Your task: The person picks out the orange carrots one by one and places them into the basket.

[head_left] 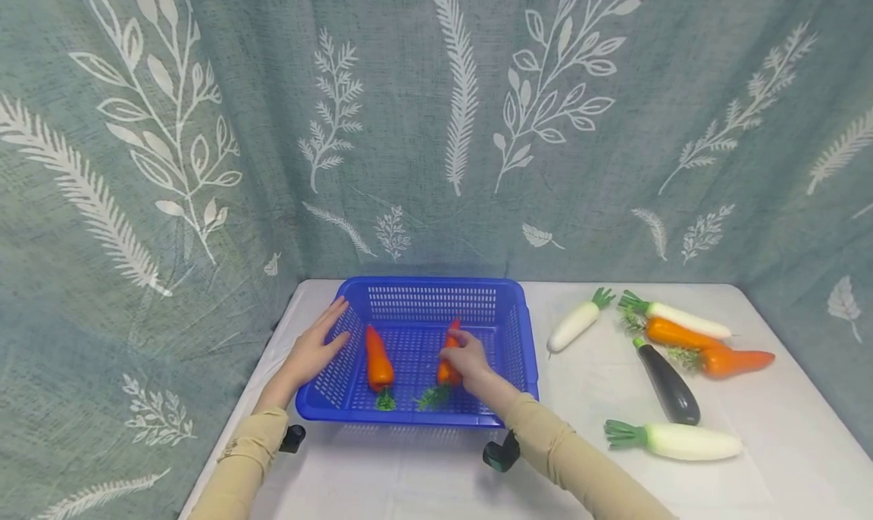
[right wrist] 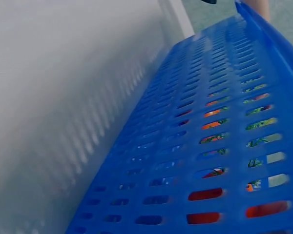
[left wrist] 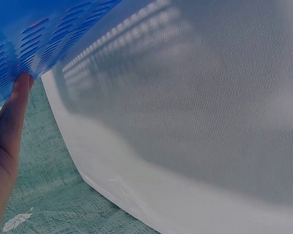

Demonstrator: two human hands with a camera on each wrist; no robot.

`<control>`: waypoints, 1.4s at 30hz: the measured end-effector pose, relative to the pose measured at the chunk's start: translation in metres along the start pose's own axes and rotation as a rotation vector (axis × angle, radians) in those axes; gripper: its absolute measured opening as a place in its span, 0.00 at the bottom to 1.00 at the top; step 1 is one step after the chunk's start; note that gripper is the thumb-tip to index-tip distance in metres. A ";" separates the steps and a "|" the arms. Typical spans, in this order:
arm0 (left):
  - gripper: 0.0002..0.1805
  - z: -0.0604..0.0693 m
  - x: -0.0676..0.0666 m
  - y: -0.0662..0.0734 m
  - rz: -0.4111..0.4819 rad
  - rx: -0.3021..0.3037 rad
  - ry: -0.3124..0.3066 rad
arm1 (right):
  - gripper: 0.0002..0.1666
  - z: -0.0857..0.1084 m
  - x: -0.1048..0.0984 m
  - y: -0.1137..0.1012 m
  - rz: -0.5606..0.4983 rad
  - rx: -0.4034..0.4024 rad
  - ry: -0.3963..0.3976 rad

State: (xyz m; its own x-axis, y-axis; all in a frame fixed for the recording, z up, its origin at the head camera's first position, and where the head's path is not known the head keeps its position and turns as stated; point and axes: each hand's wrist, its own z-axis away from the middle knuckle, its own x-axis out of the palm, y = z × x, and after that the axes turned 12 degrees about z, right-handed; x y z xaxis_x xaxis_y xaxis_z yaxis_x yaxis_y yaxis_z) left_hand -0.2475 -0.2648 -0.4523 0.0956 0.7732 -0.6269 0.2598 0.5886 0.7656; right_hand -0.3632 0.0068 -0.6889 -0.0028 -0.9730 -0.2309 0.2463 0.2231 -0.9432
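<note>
A blue basket (head_left: 417,418) holds two orange carrots with green tops. The left carrot (head_left: 380,364) lies untouched. My right hand (head_left: 470,359) reaches over the front rim and grips the other carrot (head_left: 449,374) with thumb and fingers, covering part of it. At the basket's left side, my left hand (head_left: 314,349) rests with extended fingers on the rim. The left wrist view has part of this hand (left wrist: 9,141) against the slotted blue wall (left wrist: 53,34). The right wrist view shows the basket's slotted wall (right wrist: 185,126), with my right hand hidden.
Right of the basket on the white table (head_left: 573,459) lie a white radish (head_left: 575,326), another radish (head_left: 692,321), two carrots (head_left: 682,333) (head_left: 736,361), a dark eggplant (head_left: 670,383) and a larger radish (head_left: 694,442). A patterned curtain (head_left: 409,126) hangs behind.
</note>
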 end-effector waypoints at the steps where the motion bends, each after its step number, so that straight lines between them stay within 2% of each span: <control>1: 0.31 0.000 0.000 0.000 0.005 -0.002 -0.001 | 0.41 -0.023 0.007 0.024 0.017 0.012 -0.003; 3: 0.31 0.000 0.001 0.001 0.009 -0.006 -0.003 | 0.43 -0.049 0.015 0.053 0.051 0.018 -0.002; 4: 0.31 0.000 0.001 0.001 0.010 -0.008 -0.002 | 0.43 -0.054 0.017 0.059 0.064 0.017 -0.003; 5: 0.31 0.000 0.001 0.001 0.010 -0.008 -0.002 | 0.43 -0.053 0.018 0.059 0.080 0.016 -0.005; 7: 0.31 0.001 0.001 0.000 0.009 -0.011 -0.003 | 0.43 -0.037 0.014 0.044 0.106 0.027 -0.011; 9: 0.31 0.001 0.000 0.000 0.005 -0.011 -0.004 | 0.42 -0.003 0.005 0.011 0.131 0.044 -0.014; 10: 0.31 0.001 0.000 0.000 0.006 -0.012 -0.004 | 0.40 0.027 -0.002 -0.016 0.153 0.034 -0.012; 11: 0.31 0.001 0.000 0.000 0.005 -0.012 -0.005 | 0.39 0.049 -0.009 -0.037 0.163 0.014 -0.014; 15: 0.31 0.001 0.000 -0.001 0.002 -0.005 0.000 | 0.35 0.141 -0.035 -0.131 0.184 0.018 -0.039; 16: 0.31 0.001 0.000 -0.001 0.003 -0.002 0.001 | 0.34 0.158 -0.040 -0.149 0.184 0.018 -0.043; 19: 0.31 0.001 0.001 -0.002 0.002 0.006 0.003 | 0.34 0.179 -0.046 -0.173 0.162 0.077 -0.063; 22: 0.31 0.001 0.001 -0.004 0.001 0.014 0.006 | 0.33 0.174 -0.044 -0.166 0.154 0.072 -0.060; 23: 0.31 0.001 0.001 -0.004 0.002 0.014 0.006 | 0.31 0.165 -0.041 -0.155 0.130 0.038 -0.064; 26: 0.31 0.002 0.002 -0.005 0.002 0.015 0.008 | 0.30 0.149 -0.037 -0.138 0.114 0.026 -0.064; 29: 0.31 0.002 0.002 -0.006 0.005 0.012 0.009 | 0.30 0.146 -0.035 -0.134 0.105 0.020 -0.072; 31: 0.31 0.002 0.002 -0.005 0.007 0.011 0.009 | 0.31 0.149 -0.034 -0.138 0.120 0.055 -0.066; 34: 0.31 0.001 0.002 -0.005 0.007 0.011 0.009 | 0.29 0.149 -0.035 -0.138 0.108 0.022 -0.070; 35: 0.31 0.001 0.002 -0.005 0.007 0.012 0.010 | 0.30 0.147 -0.035 -0.138 0.107 0.041 -0.067; 39: 0.31 0.001 0.002 -0.005 0.003 0.015 0.012 | 0.30 0.165 -0.042 -0.156 0.110 0.059 -0.073; 40: 0.31 0.001 0.002 -0.004 0.002 0.016 0.013 | 0.31 0.173 -0.043 -0.165 0.123 0.098 -0.069; 42: 0.31 0.001 0.002 -0.004 0.003 0.014 0.014 | 0.31 0.180 -0.046 -0.172 0.117 0.112 -0.077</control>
State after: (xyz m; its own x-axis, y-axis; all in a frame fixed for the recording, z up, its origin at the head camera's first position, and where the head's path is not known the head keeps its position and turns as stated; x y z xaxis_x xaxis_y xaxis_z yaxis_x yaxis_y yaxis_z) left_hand -0.2471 -0.2659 -0.4569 0.0833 0.7783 -0.6223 0.2734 0.5827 0.7653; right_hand -0.2313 0.0023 -0.4734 0.1055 -0.9434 -0.3145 0.3466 0.3313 -0.8775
